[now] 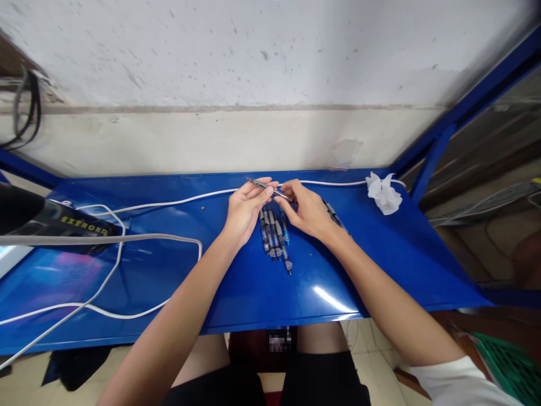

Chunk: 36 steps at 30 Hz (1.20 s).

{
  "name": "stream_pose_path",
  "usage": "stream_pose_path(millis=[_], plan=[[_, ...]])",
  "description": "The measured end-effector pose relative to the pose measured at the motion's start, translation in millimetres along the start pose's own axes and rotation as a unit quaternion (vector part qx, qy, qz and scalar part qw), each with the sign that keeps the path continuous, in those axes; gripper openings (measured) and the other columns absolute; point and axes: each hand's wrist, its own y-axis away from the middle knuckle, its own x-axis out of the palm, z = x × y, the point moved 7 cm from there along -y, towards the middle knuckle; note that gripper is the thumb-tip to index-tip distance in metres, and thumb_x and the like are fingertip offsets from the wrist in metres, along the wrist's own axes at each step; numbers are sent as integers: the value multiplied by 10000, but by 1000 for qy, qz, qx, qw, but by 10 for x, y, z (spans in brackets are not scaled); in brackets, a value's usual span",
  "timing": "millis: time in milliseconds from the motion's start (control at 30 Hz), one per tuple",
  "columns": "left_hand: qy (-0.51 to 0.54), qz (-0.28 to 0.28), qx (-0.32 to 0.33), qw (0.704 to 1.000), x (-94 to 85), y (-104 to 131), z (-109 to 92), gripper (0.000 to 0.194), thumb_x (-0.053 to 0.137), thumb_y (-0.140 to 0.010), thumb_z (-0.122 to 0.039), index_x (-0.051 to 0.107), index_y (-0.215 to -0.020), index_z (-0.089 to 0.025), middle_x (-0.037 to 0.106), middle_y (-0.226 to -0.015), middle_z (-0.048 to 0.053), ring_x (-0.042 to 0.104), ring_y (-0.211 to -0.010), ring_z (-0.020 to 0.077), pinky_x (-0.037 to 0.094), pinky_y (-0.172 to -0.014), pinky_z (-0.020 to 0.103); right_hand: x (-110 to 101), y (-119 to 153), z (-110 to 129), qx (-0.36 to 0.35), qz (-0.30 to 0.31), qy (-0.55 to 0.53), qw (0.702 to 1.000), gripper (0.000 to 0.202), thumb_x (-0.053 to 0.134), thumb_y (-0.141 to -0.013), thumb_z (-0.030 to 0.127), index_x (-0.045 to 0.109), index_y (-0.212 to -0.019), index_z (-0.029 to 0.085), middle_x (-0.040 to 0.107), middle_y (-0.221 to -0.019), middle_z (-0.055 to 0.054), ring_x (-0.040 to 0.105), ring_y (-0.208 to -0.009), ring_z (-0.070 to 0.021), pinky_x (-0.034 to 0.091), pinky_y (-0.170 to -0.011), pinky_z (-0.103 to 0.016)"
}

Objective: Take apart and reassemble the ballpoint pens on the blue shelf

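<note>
A slim dark pen (267,188) is held level between both hands above the blue shelf. My left hand (247,211) pinches its middle, thumb on top and fingers underneath. At the pen's other end, the thumb and fingers of my right hand (306,208) close around it. Just below lie several clear-barrelled pens (273,237) side by side, one of them with light blue parts (285,226). More pens (333,214) lie beyond my right wrist, partly covered by it.
White cables (169,203) run along the back and loop over the left side. A black device marked EXTRORD (76,225) lies at the left. Crumpled white tissue (384,193) sits at the back right, near the blue frame post (435,158). A wall (236,135) rises behind the blue shelf (380,270).
</note>
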Motion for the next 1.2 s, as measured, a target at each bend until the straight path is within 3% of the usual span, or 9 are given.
stream_pose_path(millis=[133, 267, 433, 600, 767, 933, 1100, 1200], plan=[[-3, -3, 0, 1000, -15, -6, 5, 366, 980, -808, -266, 830, -1139, -224, 855, -1206, 84, 781, -1153, 236, 575, -1009, 352, 24, -2, 31, -23, 15, 20, 999, 370, 363, -1206, 460, 648, -1120, 241, 766, -1087, -85, 700, -916, -228, 478, -802, -339], [5, -6, 5, 1000, -37, -19, 8, 371, 981, -811, -275, 831, -1146, -223, 854, -1220, 81, 776, -1166, 231, 568, -1010, 343, -1, -4, 9, -3, -1, 2, 1000, 314, 490, -1172, 511, 620, -1252, 237, 760, -1037, -57, 697, -854, -218, 467, -762, -320], [0, -5, 7, 1000, -52, -30, 15, 373, 979, -816, -275, 831, -1154, -224, 852, -1234, 78, 768, -1181, 230, 558, -982, 327, 0, -6, 19, -18, -1, 9, 1000, 347, 396, -1203, 442, 642, -1076, 233, 751, -977, -56, 663, -795, -199, 442, -747, -316], [10, -18, 6, 1000, -62, -37, 2, 391, 983, -792, -279, 818, -1141, -222, 850, -1233, 81, 769, -1177, 242, 567, -986, 345, -51, -14, 18, -3, -29, -14, 999, 293, 570, -1144, 502, 623, -1252, 235, 761, -1059, -52, 691, -839, -205, 461, -757, -306], [13, -18, 1, 1000, -51, -32, -7, 394, 985, -787, -272, 819, -1141, -221, 848, -1239, 78, 765, -1163, 227, 563, -953, 321, -32, -16, 21, 5, -6, -9, 1000, 366, 425, -1196, 445, 660, -1017, 230, 716, -866, -29, 625, -712, -178, 423, -714, -303], [18, -16, 0, 1000, -54, -30, -5, 390, 973, -804, -273, 813, -1155, -216, 842, -1254, 82, 757, -1194, 236, 556, -992, 336, -75, -20, 35, 4, -40, -48, 998, 315, 562, -1140, 520, 669, -1204, 231, 768, -1058, -60, 683, -845, -199, 469, -775, -309], [19, -13, -1, 1000, -59, -39, 6, 373, 968, -808, -264, 815, -1146, -220, 842, -1251, 78, 762, -1163, 222, 561, -961, 325, -50, -46, 19, 31, -25, -101, 994, 451, 457, -1176, 531, 677, -939, 216, 685, -805, -5, 577, -680, -155, 412, -699, -305], [17, -13, 0, 1000, -55, -40, -1, 381, 965, -806, -264, 810, -1153, -224, 840, -1262, 80, 763, -1182, 235, 567, -982, 343, -57, -51, 5, 45, -34, -133, 989, 385, 549, -1137, 565, 696, -1046, 221, 702, -852, -3, 593, -706, -159, 434, -716, -301]])
